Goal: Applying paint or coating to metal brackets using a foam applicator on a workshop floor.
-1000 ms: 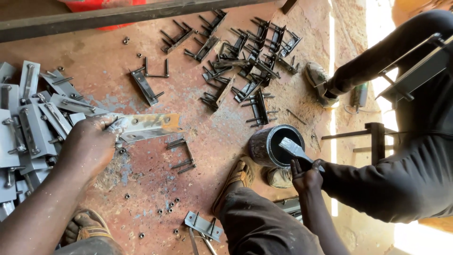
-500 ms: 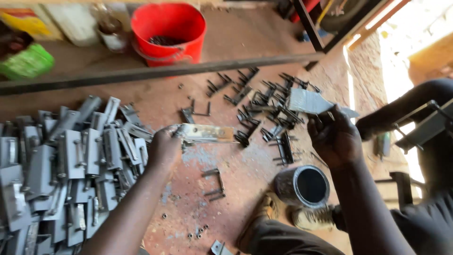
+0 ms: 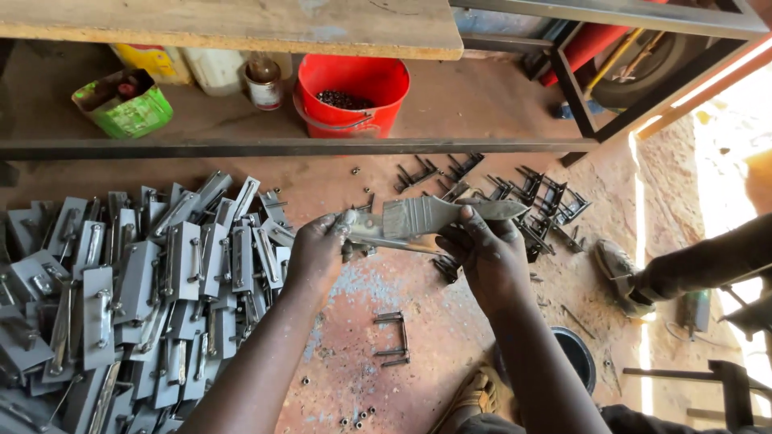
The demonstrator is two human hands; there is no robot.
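Two hands raised above grey plates pile (image 3: 137,297) — left hand (image 3: 315,255) closed around metal plate (image 3: 366,233), right hand (image 3: 488,253) gripping paintbrush (image 3: 438,213), bristles touching that plate.

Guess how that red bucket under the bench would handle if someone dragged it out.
The red bucket stands upright on a wide base, so it probably slides rather than tips. It holds a dark heap of small pieces, seemingly metal like the loose nuts on the floor, so likely heavy for its size. Its thin wire handle may dig into fingers.
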